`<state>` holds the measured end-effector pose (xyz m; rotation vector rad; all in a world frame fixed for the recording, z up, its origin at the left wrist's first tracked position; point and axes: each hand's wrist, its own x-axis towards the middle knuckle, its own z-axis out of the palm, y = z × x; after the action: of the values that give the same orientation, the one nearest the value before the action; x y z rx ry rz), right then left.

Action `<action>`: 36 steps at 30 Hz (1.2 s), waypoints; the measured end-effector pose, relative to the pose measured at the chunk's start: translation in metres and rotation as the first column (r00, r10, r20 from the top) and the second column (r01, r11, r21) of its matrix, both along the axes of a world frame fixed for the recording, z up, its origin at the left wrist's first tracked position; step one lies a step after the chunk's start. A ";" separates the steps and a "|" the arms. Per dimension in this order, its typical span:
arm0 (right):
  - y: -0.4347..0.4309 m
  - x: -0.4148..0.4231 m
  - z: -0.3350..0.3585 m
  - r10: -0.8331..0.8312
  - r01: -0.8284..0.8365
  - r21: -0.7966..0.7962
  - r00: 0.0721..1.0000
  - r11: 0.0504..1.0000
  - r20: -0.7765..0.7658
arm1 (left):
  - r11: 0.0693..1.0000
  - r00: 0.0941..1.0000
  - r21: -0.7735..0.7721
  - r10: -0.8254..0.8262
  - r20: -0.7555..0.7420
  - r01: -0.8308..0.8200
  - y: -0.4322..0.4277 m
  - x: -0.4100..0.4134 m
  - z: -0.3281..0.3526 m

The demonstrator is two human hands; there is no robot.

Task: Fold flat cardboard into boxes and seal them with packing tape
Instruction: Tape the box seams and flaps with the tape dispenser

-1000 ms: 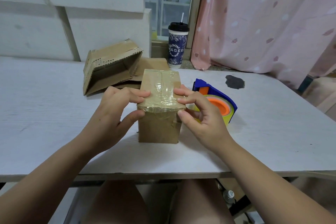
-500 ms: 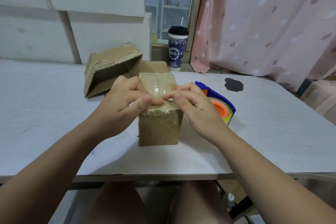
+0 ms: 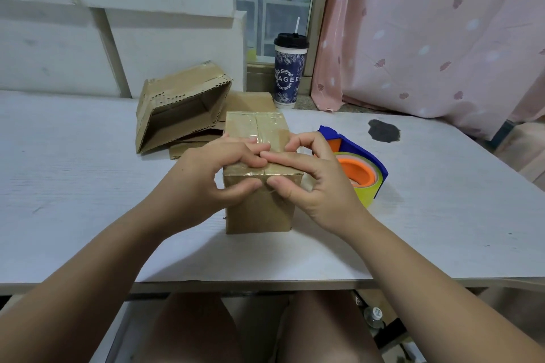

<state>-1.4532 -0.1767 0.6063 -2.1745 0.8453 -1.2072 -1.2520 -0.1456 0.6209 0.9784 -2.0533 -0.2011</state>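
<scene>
A small brown cardboard box (image 3: 259,212) stands upright in the middle of the white table (image 3: 73,186), its top flaps shut under clear packing tape. My left hand (image 3: 212,168) lies over the box's near top edge, fingers bent across the taped top and thumb on the front face. My right hand (image 3: 312,174) meets it from the right, index finger laid on the taped seam and thumb pressing the front face just below the edge. Both hands pinch that edge. A blue tape dispenser (image 3: 365,168) with an orange hub and yellow roll lies just right of the box.
An open, tilted cardboard box (image 3: 177,106) lies behind on the left, with flat cardboard (image 3: 250,100) under and beside it. A lidded drink cup (image 3: 289,74) with a straw stands at the back. A dark patch (image 3: 383,130) marks the table's right. Pink curtain (image 3: 427,38) hangs at the right.
My hands left the box's sides and came together at the middle of its near top edge; thumbs now press the front face over the tape. The box stayed in place.
</scene>
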 end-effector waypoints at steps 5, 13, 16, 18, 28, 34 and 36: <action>0.001 0.002 -0.003 -0.046 0.049 -0.065 0.998 0.997 0.039 | 0.994 0.999 -0.099 0.044 0.021 -0.042 0.001 -0.005 -0.008; 0.005 -0.006 -0.013 0.021 -0.014 -0.073 0.995 0.997 0.095 | 0.985 0.989 -0.121 0.113 -0.091 -0.124 0.005 -0.016 -0.016; 0.007 -0.006 -0.013 0.030 -0.026 -0.030 0.989 0.999 0.144 | 0.994 0.992 -0.069 0.080 -0.100 -0.087 0.007 -0.014 -0.014; 0.008 -0.005 -0.013 0.030 -0.028 -0.014 0.988 1.000 0.154 | 1.000 0.995 -0.010 0.025 -0.095 -0.026 0.007 -0.008 -0.010; 0.010 -0.005 -0.013 0.007 -0.021 0.067 0.981 0.998 0.196 | 0.999 0.999 0.035 -0.034 0.041 0.033 0.009 0.009 -0.008; 0.029 0.011 -0.009 -0.046 -0.115 0.480 0.949 0.870 0.310 | 0.999 0.999 0.020 0.044 0.031 -0.044 0.015 0.006 -0.007; 0.033 0.018 -0.008 -0.109 -0.118 0.638 0.946 0.761 0.305 | 0.962 0.983 0.271 0.070 -0.172 -0.021 0.024 -0.003 -0.008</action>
<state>-1.4354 -0.1442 0.5987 -1.3636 0.9350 -1.0215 -1.2553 -0.1214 0.6133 1.1266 -1.8662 -0.5366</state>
